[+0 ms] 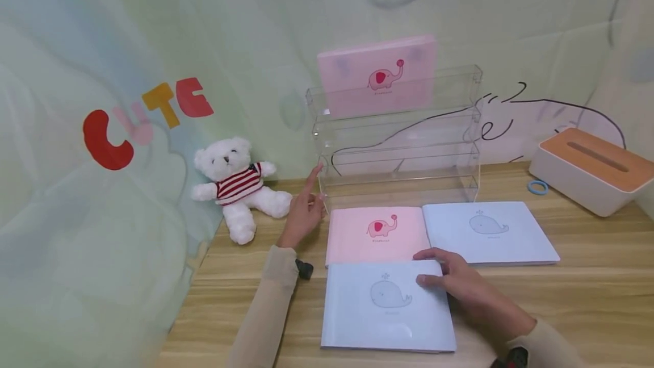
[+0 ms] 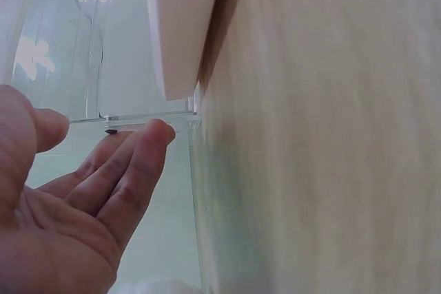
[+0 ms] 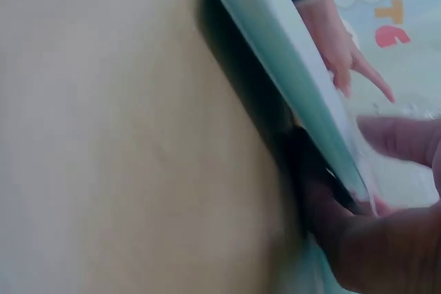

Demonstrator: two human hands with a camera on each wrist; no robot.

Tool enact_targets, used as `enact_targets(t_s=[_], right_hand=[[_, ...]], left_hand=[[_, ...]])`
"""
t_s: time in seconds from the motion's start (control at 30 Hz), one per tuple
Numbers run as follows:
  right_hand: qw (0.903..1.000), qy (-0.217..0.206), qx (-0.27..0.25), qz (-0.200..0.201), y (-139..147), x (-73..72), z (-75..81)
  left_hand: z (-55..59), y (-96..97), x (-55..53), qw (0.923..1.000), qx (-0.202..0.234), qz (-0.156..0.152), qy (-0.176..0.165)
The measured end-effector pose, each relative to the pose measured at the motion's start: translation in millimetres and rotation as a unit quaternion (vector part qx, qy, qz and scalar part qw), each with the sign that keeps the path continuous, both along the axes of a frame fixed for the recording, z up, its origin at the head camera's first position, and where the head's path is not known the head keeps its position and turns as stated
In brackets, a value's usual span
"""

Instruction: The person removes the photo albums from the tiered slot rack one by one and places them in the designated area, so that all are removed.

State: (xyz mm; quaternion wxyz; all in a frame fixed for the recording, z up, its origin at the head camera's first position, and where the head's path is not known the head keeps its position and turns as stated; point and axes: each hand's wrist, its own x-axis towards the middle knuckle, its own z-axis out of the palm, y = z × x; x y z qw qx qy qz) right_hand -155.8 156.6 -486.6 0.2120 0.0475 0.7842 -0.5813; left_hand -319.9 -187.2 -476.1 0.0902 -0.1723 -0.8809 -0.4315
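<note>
My right hand is at the right edge of a light blue book with a whale on its cover. The thumb lies over the cover; in the right wrist view, fingers reach beneath the book, which is tilted off the wood. My left hand is against the left side of a clear tiered rack, index finger extended, the other fingers loosely bent. In the left wrist view, its fingertips meet the rack's clear side panel. Beyond the held book lie a pink elephant book and another blue whale book.
Another pink elephant book stands in the rack's top tier. A white teddy bear in a striped shirt sits left of the rack. At the right are a tissue box with a wooden-looking lid and a blue ring.
</note>
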Motion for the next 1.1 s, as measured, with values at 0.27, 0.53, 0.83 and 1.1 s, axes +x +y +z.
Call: enact_targets(t_s=[0.27,0.53,0.83,1.1], right_hand=[[0.9978,0.021,0.01,0.063,24,-5.7,11.7],[0.9967,0.055,0.0,0.059,19,-2.9,7.1],[0.9962,0.054,0.009,0.068,20,-4.1,7.5],[0.9944,0.029,0.012,0.101,40,-9.6,14.1]], left_hand=[[-2.0,0.6,-0.6,1.0,0.0,0.0,-0.007],[-2.2,-0.9,-1.5,0.9999,0.01,-0.007,0.003],[-2.9,-1.1,-1.0,0.9999,0.011,-0.002,-0.001],[-3.4,-1.1,-1.4,1.0,0.004,-0.003,0.002]])
